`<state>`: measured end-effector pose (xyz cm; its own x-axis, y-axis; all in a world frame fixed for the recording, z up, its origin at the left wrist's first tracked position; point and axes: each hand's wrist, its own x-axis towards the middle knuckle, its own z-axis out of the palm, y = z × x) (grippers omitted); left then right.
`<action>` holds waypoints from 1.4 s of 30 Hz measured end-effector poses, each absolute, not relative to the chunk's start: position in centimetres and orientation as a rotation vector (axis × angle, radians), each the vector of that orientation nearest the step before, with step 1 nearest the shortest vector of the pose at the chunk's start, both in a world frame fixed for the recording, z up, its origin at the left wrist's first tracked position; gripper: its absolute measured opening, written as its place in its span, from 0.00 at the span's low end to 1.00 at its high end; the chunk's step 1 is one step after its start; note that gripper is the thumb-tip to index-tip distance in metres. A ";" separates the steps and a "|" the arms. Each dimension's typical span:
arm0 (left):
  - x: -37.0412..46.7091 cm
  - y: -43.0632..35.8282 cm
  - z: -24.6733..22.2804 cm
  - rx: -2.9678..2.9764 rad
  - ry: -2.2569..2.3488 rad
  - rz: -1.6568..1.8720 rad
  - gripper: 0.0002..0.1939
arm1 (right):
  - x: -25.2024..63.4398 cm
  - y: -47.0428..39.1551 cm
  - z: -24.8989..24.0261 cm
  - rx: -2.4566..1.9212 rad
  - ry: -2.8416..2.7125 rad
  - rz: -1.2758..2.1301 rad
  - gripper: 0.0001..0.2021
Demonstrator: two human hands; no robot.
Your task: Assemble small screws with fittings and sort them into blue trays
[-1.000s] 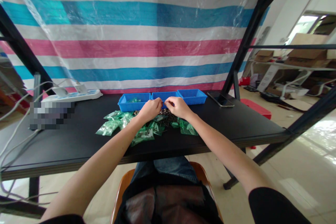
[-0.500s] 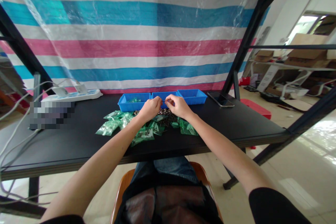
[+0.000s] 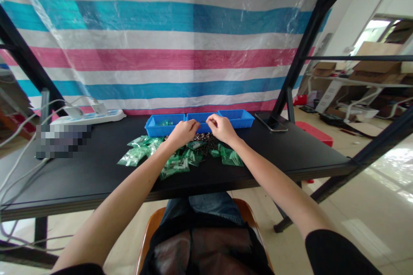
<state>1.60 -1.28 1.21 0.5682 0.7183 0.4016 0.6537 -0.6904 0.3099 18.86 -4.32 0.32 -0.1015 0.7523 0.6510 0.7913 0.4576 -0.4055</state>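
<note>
My left hand [image 3: 185, 132] is closed in a pinch over a pile of small dark metal screws [image 3: 206, 141]; whatever lies between its fingertips is too small to make out. Across a narrow gap, my right hand [image 3: 220, 127] also pinches, its contents just as hard to see. Behind both hands stands a blue divided tray [image 3: 149, 127], its middle compartment partly covered by them. In the left compartment lies a green plastic packet [image 3: 165, 123]. Green bags of small parts [image 3: 176, 166] spread around the pile, with another green bag [image 3: 231, 156] below my right hand.
A phone [image 3: 271, 122] lies right of the tray. At the left are a white power strip [image 3: 109, 116] with plugs and trailing cables, and a blurred-out object [image 3: 61, 142]. Black frame posts [image 3: 301, 47] and a striped sheet [image 3: 193, 60] bound the table [image 3: 274, 154].
My hands were close together, with a small dark thing between the fingertips. Now they have moved slightly apart, the right one a little to the right.
</note>
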 end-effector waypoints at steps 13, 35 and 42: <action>1.4 -1.3 0.8 2.746 1.343 0.506 0.14 | 21.5 -3.3 0.3 -1.568 -1.582 -0.186 0.10; 1.3 -1.1 0.4 2.801 1.304 0.329 0.12 | 20.8 -4.0 0.5 -1.447 -1.704 -0.112 0.11; 1.3 -1.0 0.4 2.815 1.320 0.264 0.13 | 19.0 -4.4 0.0 -1.387 -1.970 0.060 0.07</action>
<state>1.25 -1.02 0.43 0.6277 0.7651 0.1437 0.7615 -0.6418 0.0903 18.99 -4.35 0.01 -0.1662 0.8372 0.5211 0.8038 0.4211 -0.4202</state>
